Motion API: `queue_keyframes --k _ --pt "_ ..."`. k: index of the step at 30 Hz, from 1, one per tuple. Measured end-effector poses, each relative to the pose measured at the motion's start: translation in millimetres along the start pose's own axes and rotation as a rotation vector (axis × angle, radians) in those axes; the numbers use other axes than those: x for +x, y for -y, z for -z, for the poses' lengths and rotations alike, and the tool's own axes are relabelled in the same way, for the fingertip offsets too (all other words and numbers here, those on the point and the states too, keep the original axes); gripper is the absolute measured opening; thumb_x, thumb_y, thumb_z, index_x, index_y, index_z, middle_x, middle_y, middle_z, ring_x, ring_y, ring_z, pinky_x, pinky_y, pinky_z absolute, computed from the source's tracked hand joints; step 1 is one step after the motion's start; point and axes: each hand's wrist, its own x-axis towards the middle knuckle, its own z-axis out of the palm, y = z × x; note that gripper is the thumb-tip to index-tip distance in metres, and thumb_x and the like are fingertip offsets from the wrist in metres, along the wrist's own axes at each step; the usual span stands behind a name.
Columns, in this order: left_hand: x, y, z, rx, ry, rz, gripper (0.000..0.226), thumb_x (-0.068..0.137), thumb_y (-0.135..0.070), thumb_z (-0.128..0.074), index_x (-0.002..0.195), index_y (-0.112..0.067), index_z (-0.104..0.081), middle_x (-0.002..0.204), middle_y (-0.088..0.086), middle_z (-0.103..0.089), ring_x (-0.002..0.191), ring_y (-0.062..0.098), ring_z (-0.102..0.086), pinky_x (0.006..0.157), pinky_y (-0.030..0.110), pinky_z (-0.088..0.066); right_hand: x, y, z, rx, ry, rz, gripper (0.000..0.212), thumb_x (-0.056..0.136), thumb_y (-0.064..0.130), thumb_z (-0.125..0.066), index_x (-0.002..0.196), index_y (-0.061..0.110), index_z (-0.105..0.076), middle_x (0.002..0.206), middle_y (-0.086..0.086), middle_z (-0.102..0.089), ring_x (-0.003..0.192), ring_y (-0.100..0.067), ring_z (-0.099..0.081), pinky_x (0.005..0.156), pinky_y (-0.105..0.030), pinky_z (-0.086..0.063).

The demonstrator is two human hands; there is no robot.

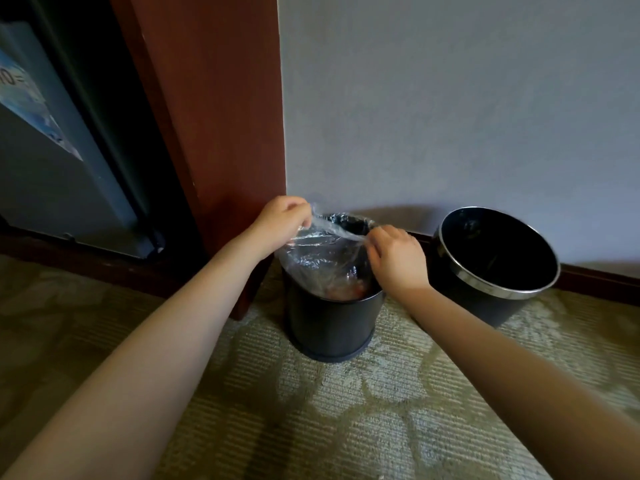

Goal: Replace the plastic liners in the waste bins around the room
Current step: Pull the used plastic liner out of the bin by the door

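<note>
My lined bin stands on the carpet; right of it, by the wall, another bin.

Black bin, clear glossy liner with reddish scraps inside, second black bin with silver rim, olive-green carpet with pale floral pattern, grey-blue wall, reddish-brown wooden panel.

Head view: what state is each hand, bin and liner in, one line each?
left hand: pinches the liner's edge.
right hand: pinches the liner's edge.
liner: in the plain black bin, edge lifted between the hands, some waste inside.
plain black bin: upright on the carpet, lined.
steel-rimmed bin: no liner seen.
</note>
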Motion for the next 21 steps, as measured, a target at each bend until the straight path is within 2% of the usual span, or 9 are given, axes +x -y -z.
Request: queue_keyframes --k 2,4,7,9,11,12,15,18,21 --pt "5 5 -3 0.145 0.015 -0.004 0.032 0.089 -0.021 -0.045 0.060 -0.013 -0.056 0.055 -0.005 -0.054 0.055 0.017 -0.046 0.059 0.028 -0.038 3 -7 7 0.152 0.087 -0.088 0.020 0.099 0.021 -0.050 0.088 0.006 -0.059 0.077 -0.012 -0.063 0.071 -0.033 -0.057 0.058 -0.036 -0.035" --pt "9 12 -8 0.450 0.009 0.000 0.049 0.099 -0.037 -0.035 0.065 -0.009 -0.057 0.064 0.004 -0.059 0.061 0.021 -0.054 0.061 0.033 -0.041 2 -12 14 0.238 0.181 -0.094 0.024 0.101 0.027 -0.047 0.087 0.009 -0.055 0.073 -0.009 -0.062 0.068 -0.030 -0.057 0.057 -0.038 -0.038" --pt "10 25 -16 0.789 0.067 0.027 0.061 0.100 -0.052 -0.024 0.061 -0.012 -0.049 0.061 0.005 -0.053 0.059 0.023 -0.053 0.051 0.031 -0.034 -1 -21 22 0.057 0.341 0.063 0.028 0.101 0.038 -0.044 0.085 0.017 -0.054 0.079 -0.003 -0.061 0.076 -0.027 -0.059 0.058 -0.035 -0.038" --pt "13 33 -20 0.847 0.138 0.048 0.058 0.099 -0.054 -0.028 0.061 -0.014 -0.047 0.060 0.003 -0.051 0.058 0.021 -0.053 0.051 0.030 -0.035 -1 -28 27 -0.083 0.533 0.119 0.032 0.100 0.046 -0.042 0.086 0.020 -0.054 0.084 0.000 -0.059 0.083 -0.023 -0.056 0.062 -0.032 -0.032" --pt "14 35 -24 0.847 0.186 0.042 0.052 0.097 -0.053 -0.036 0.063 -0.015 -0.047 0.061 0.001 -0.050 0.058 0.019 -0.051 0.052 0.030 -0.036 -2 -34 30 -0.071 0.661 0.085 0.044 0.098 0.056 -0.037 0.078 0.019 -0.052 0.077 0.004 -0.054 0.076 -0.018 -0.052 0.061 -0.032 -0.032" --pt "15 33 -27 0.857 0.175 0.018 0.048 0.097 -0.052 -0.039 0.067 -0.016 -0.050 0.065 0.001 -0.054 0.060 0.019 -0.053 0.052 0.031 -0.038 -2 -37 31 -0.006 0.643 0.037 0.052 0.096 0.060 -0.032 0.076 0.018 -0.055 0.073 0.003 -0.055 0.072 -0.017 -0.053 0.059 -0.033 -0.035" --pt "21 28 -28 0.814 0.011 -0.054 0.035 0.096 -0.047 -0.044 0.090 -0.016 -0.059 0.087 0.002 -0.061 0.077 0.021 -0.057 0.063 0.034 -0.048 7 -42 33 0.174 0.380 -0.131 0.058 0.097 0.059 -0.028 0.084 0.015 -0.062 0.072 -0.002 -0.062 0.070 -0.022 -0.058 0.062 -0.036 -0.045" --pt "28 31 -25 0.832 -0.173 -0.028 0.037 0.097 -0.044 -0.040 0.104 -0.014 -0.060 0.102 0.006 -0.059 0.092 0.026 -0.057 0.069 0.035 -0.047 21 -44 24 0.149 0.219 -0.204 0.048 0.100 0.051 -0.032 0.078 0.015 -0.056 0.067 0.001 -0.055 0.066 -0.022 -0.055 0.054 -0.033 -0.039" --pt "30 43 -24 0.933 -0.275 0.123 0.048 0.097 -0.049 -0.035 0.114 -0.008 -0.055 0.114 0.013 -0.058 0.101 0.032 -0.057 0.071 0.037 -0.046 31 -46 5 0.138 0.239 -0.298 0.039 0.100 0.046 -0.042 0.096 0.010 -0.058 0.090 -0.006 -0.062 0.082 -0.026 -0.059 0.065 -0.037 -0.049"
